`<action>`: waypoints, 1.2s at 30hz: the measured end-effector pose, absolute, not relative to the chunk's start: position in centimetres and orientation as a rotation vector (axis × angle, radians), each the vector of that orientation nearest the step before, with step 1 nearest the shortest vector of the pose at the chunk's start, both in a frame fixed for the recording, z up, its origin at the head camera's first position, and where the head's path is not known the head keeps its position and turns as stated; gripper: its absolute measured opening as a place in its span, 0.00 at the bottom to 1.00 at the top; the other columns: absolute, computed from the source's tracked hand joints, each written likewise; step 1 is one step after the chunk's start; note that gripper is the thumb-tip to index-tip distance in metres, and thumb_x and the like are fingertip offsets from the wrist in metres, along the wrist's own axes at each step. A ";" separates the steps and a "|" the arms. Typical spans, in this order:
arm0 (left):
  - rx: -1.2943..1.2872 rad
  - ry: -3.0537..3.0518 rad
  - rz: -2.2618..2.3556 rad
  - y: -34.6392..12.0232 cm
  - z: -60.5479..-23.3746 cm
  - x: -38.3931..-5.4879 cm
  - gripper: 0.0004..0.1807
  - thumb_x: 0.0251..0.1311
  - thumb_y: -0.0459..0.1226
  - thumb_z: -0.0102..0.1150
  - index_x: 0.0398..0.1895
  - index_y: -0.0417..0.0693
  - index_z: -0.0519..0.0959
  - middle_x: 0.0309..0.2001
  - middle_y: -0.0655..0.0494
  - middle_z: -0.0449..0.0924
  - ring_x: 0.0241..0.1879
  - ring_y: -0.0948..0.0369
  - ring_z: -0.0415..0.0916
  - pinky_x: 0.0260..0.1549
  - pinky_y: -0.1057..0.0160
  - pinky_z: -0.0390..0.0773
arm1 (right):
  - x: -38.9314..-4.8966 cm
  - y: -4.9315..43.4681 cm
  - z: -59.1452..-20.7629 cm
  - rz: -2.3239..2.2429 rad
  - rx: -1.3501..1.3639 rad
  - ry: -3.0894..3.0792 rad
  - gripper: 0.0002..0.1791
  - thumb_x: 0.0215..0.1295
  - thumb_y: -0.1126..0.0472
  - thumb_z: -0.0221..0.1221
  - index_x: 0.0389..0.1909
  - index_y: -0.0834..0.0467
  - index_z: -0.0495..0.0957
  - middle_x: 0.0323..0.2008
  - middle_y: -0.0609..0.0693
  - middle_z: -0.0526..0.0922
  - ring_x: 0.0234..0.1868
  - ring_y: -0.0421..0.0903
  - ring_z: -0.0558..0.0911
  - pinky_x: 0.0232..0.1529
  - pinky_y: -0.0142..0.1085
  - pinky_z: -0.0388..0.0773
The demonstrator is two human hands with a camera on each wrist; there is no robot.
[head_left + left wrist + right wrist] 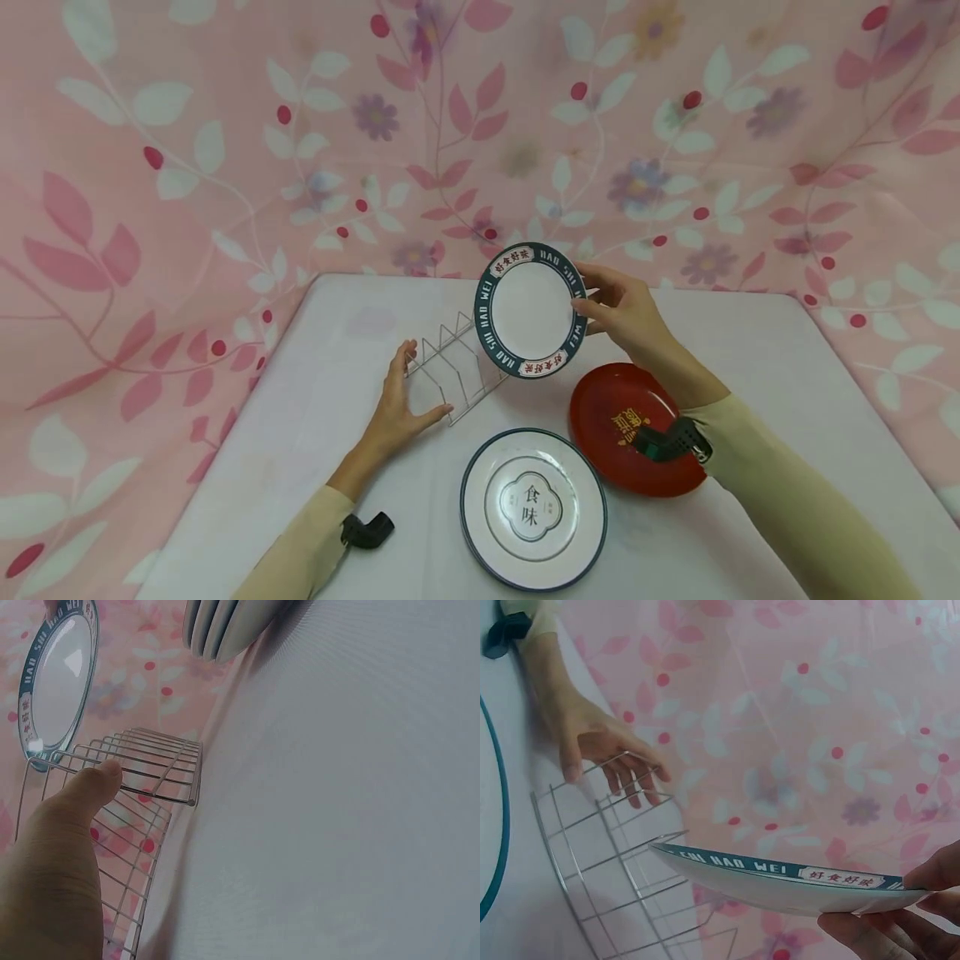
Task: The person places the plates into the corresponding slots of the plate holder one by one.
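A small white plate with a dark teal lettered rim is held up by my right hand, thumb on its front and fingers behind. In the right wrist view, the plate appears edge-on, pinched at its right end. My left hand grips the near left end of a wire dish rack standing on the table. The left thumb lies over a wire of the rack in the left wrist view. The plate is raised over the rack's right end, apart from the left hand.
A larger white plate with a blue rim lies underside up at the front. Beside it is a red plate with gold characters, partly under the right forearm. Several stacked pale rims show in the left wrist view. Floral cloth hangs behind the white table.
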State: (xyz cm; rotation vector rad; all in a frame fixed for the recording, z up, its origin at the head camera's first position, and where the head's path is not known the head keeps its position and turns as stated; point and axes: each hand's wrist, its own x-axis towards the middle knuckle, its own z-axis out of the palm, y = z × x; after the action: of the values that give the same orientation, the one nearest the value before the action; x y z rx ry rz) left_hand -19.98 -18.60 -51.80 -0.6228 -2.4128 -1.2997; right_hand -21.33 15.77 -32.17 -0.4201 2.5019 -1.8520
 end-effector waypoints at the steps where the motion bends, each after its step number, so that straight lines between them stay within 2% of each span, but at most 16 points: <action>1: -0.623 -2.414 -1.302 -18.6 -51.8 -20.0 0.70 0.40 0.43 0.81 0.79 0.54 0.36 0.76 0.44 0.50 0.73 0.51 0.52 0.70 0.43 0.56 | -21.6 15.5 -32.2 -1.844 -0.423 2.501 0.29 0.68 0.67 0.58 0.69 0.58 0.68 0.52 0.63 0.76 0.39 0.43 0.78 0.33 0.34 0.85; 5: -0.617 -2.412 -1.311 -18.6 -51.7 -19.9 0.69 0.41 0.43 0.80 0.79 0.55 0.37 0.76 0.48 0.50 0.73 0.51 0.52 0.71 0.43 0.57 | -22.3 14.3 -32.7 -1.803 -0.418 2.513 0.28 0.67 0.67 0.58 0.68 0.56 0.69 0.52 0.63 0.77 0.40 0.47 0.78 0.32 0.36 0.86; 12: -0.616 -2.415 -1.311 -18.3 -51.5 -19.8 0.69 0.42 0.44 0.80 0.79 0.56 0.37 0.77 0.50 0.50 0.73 0.51 0.52 0.71 0.43 0.57 | -22.4 12.9 -33.7 -1.755 -0.475 2.571 0.28 0.66 0.68 0.59 0.67 0.57 0.70 0.53 0.62 0.78 0.43 0.53 0.77 0.31 0.36 0.85; 22: -0.593 -2.439 -1.295 -18.6 -51.6 -19.9 0.69 0.41 0.45 0.80 0.79 0.56 0.36 0.76 0.42 0.51 0.74 0.52 0.51 0.71 0.44 0.57 | -22.4 10.2 -34.7 -1.767 -0.554 2.621 0.28 0.64 0.67 0.61 0.66 0.56 0.72 0.54 0.61 0.79 0.42 0.53 0.80 0.32 0.38 0.86; 32: -0.609 -2.420 -1.339 -18.5 -51.7 -19.9 0.69 0.42 0.44 0.80 0.79 0.56 0.36 0.77 0.53 0.48 0.75 0.52 0.49 0.73 0.47 0.54 | -22.8 9.0 -37.7 -1.785 -0.508 2.557 0.26 0.66 0.66 0.60 0.66 0.53 0.73 0.55 0.59 0.80 0.44 0.54 0.80 0.37 0.41 0.86; 36: -0.611 -2.410 -1.342 -18.6 -51.6 -20.0 0.69 0.42 0.43 0.80 0.79 0.56 0.37 0.77 0.50 0.49 0.75 0.53 0.50 0.72 0.46 0.54 | -23.0 8.7 -38.7 -1.834 -0.473 2.490 0.26 0.66 0.65 0.60 0.66 0.53 0.73 0.56 0.59 0.79 0.44 0.54 0.79 0.39 0.43 0.85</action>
State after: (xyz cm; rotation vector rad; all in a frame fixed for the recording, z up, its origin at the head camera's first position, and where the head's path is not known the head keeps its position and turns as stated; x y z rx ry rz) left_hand -19.96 -18.61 -51.63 -0.6106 -2.4099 -1.3417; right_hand -22.98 8.70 -38.66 -0.4734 2.4899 -1.8344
